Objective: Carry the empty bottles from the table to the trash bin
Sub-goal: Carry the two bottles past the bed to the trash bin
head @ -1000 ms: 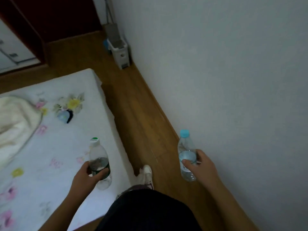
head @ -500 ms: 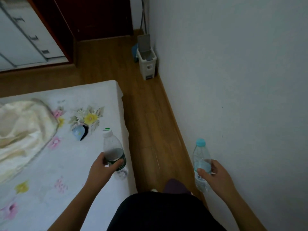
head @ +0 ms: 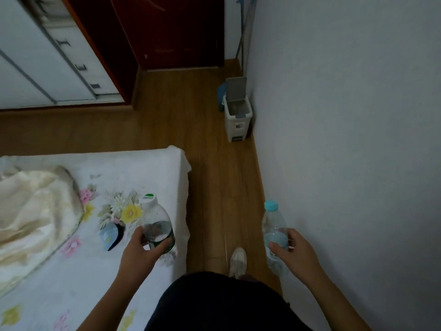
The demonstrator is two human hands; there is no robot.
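My left hand (head: 139, 253) grips a clear plastic bottle with a green-and-white cap (head: 156, 220), held upright over the edge of the bed. My right hand (head: 296, 253) grips a second clear bottle with a light blue cap (head: 273, 223), held upright near the wall. A small white trash bin (head: 237, 115) with its grey lid flipped up stands on the wooden floor against the right wall, well ahead of both hands.
A bed (head: 71, 271) with a floral sheet and a cream blanket (head: 31, 211) fills the left. A narrow strip of wooden floor (head: 214, 177) runs between bed and white wall (head: 346, 139). A dark red door and a white wardrobe (head: 47, 63) stand beyond. My shoe (head: 238, 260) is on the floor.
I have moved forward along the floor strip with both bottles; the trash bin and the door are closer and lower in view. Both grips are unchanged.
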